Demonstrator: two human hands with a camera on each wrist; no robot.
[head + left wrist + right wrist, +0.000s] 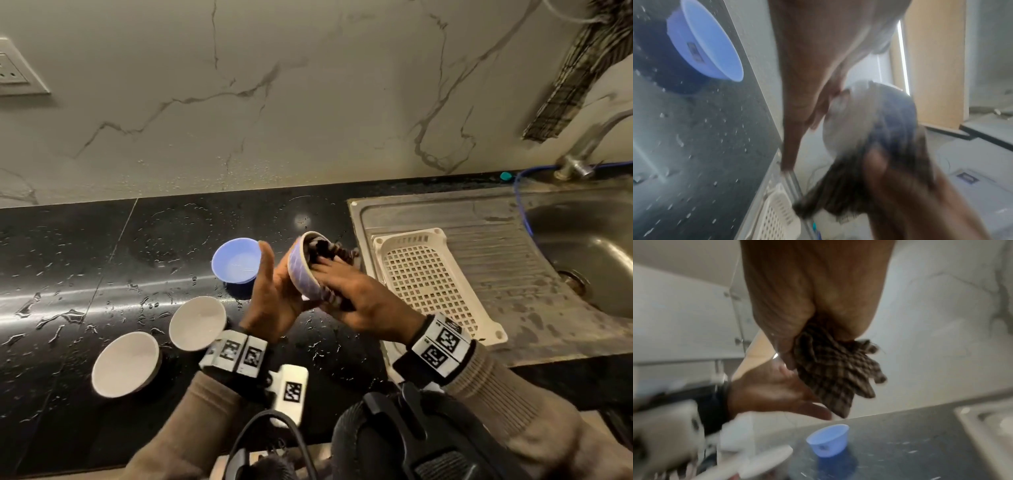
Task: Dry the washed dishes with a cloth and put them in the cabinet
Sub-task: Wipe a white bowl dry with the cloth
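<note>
A small lavender striped bowl (301,274) is held tilted on its side above the wet black counter (85,274). My left hand (274,294) cups its base, thumb pointing up. My right hand (346,291) grips a dark checked cloth (325,251) and pushes it into the bowl's mouth. The left wrist view shows the bowl (859,113) blurred against my palm. In the right wrist view the cloth (834,374) hangs bunched from my fingers. A blue bowl (236,262) and two white bowls (198,322) (126,363) stand on the counter, left of my hands.
A white plastic basket (435,284) lies on the steel drainboard to the right, with the sink basin (589,253) and tap (582,150) beyond. A second checked cloth (575,75) hangs at the top right. Water drops cover the counter.
</note>
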